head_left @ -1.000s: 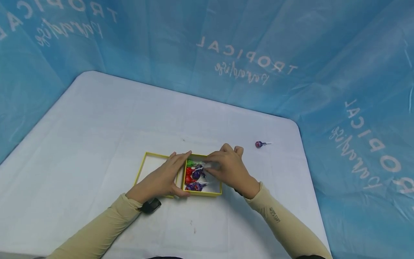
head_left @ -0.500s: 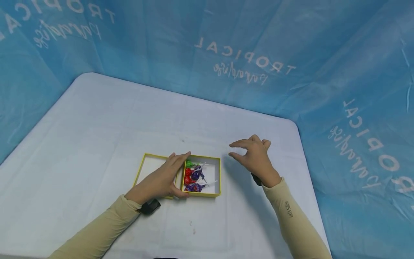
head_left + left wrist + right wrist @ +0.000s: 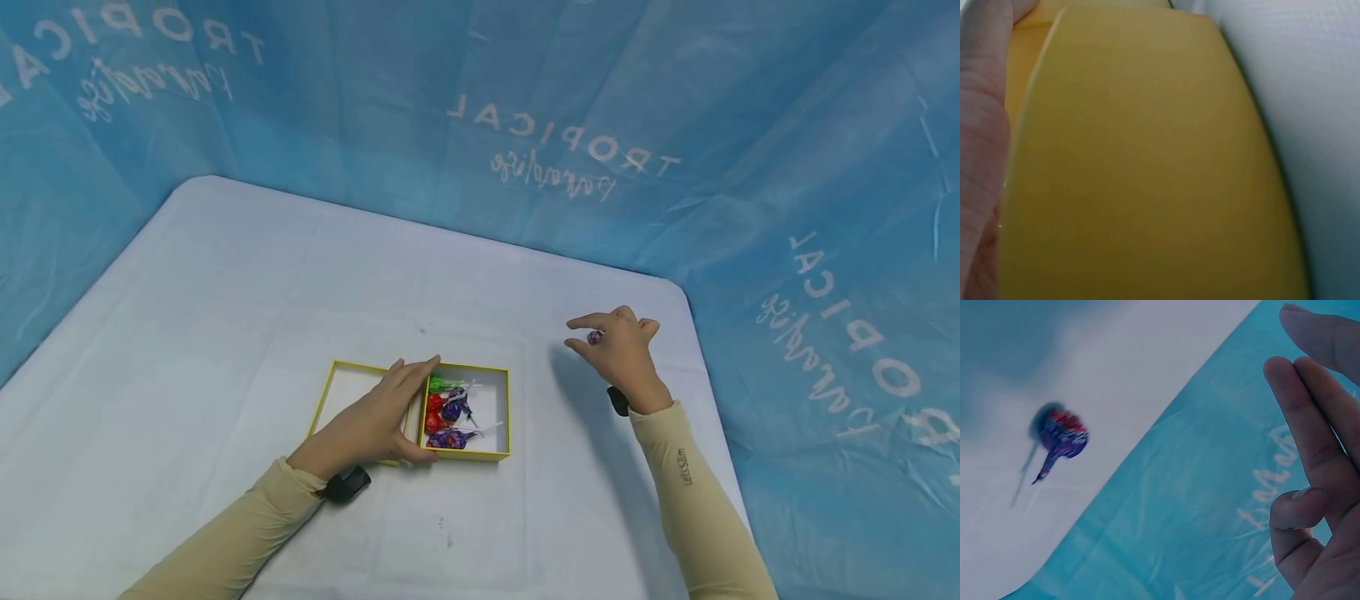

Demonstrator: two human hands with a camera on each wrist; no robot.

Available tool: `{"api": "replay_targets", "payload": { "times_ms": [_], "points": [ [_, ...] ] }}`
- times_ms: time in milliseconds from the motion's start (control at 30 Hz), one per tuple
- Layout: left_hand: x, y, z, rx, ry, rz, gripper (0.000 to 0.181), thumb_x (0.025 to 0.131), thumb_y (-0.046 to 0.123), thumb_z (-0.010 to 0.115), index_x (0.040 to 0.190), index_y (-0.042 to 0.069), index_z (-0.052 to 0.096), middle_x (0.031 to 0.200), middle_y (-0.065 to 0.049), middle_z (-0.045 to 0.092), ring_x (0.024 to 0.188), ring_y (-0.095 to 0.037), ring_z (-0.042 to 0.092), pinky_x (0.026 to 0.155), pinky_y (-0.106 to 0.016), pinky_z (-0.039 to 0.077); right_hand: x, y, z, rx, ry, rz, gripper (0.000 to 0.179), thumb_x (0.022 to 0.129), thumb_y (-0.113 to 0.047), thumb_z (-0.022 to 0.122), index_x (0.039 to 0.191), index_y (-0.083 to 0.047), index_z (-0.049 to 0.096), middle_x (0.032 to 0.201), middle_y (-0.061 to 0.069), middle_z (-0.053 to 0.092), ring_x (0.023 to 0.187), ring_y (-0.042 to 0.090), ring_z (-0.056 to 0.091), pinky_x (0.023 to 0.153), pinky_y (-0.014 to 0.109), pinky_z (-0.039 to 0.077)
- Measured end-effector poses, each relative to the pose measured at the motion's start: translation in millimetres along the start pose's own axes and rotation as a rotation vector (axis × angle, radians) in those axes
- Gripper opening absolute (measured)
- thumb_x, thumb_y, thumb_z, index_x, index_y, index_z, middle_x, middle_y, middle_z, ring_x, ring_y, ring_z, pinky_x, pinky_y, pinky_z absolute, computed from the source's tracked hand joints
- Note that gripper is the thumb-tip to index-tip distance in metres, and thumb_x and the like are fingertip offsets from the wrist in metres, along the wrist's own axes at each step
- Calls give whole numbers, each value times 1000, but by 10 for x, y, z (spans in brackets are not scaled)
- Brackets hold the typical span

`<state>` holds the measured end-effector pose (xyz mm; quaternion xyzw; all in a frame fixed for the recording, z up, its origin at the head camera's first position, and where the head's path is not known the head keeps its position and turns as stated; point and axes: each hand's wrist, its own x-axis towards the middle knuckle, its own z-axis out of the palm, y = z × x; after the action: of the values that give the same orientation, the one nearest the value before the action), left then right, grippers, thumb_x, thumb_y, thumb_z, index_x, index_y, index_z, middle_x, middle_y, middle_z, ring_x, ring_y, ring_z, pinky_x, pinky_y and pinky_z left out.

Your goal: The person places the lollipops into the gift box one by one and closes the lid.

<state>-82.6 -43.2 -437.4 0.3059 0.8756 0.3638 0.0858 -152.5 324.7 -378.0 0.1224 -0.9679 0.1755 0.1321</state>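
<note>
My left hand (image 3: 371, 417) spans the left side of a yellow-edged box (image 3: 483, 455), its thumb at the near corner and its fingers at the far corner. Inside lie several wrapped lollipops, among them a green one (image 3: 437, 383), red ones (image 3: 434, 415) and purple ones (image 3: 452, 438). Yellow card (image 3: 1147, 156) fills most of the left wrist view. Over on the right, my right hand (image 3: 624, 354) hovers with thumb and fingers apart, nothing between them. A single purple and red lollipop (image 3: 1066, 434) lies on the table below it, partly covered by the hand in the head view.
A second shallow yellow-edged tray or lid (image 3: 345, 383) sits left of the box, partly under my left hand. The table has a white cloth (image 3: 247, 275), and blue printed curtains (image 3: 390, 108) hang round its far and side edges.
My right hand has left the box and moved right, over the lone lollipop, with its fingers spread. My left hand has stayed at the box.
</note>
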Motion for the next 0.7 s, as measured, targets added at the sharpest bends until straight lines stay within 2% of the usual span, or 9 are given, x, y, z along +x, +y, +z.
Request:
{"api": "replay_targets", "payload": {
  "times_ms": [267, 433, 700],
  "points": [
    [-4, -10, 8, 5, 0, 7, 131, 64, 48, 93, 162, 10, 16, 154, -17, 38, 149, -38, 28, 128, -50, 19, 9, 245, 43, -10, -48, 128, 25, 80, -20, 85, 104, -13, 81, 81, 12, 73, 83, 27, 45, 77, 54, 16],
    [-9, -12, -10, -3, -1, -8, 130, 64, 47, 93, 162, 11, 16, 154, -18, 37, 149, -42, 25, 126, -52, 21, 26, 397, 103, -27, -81, 190, 27, 82, -21, 84, 107, -12, 81, 83, 11, 73, 85, 28, 45, 79, 57, 18],
    [0, -18, 8, -4, 8, 16, 131, 63, 46, 94, 162, 10, 17, 152, -18, 39, 148, -39, 29, 127, -50, 19, -39, 637, 147, -20, -110, 259, 32, 79, -18, 84, 110, -11, 80, 66, 7, 63, 88, 31, 47, 84, 59, 18]
  ]
}}
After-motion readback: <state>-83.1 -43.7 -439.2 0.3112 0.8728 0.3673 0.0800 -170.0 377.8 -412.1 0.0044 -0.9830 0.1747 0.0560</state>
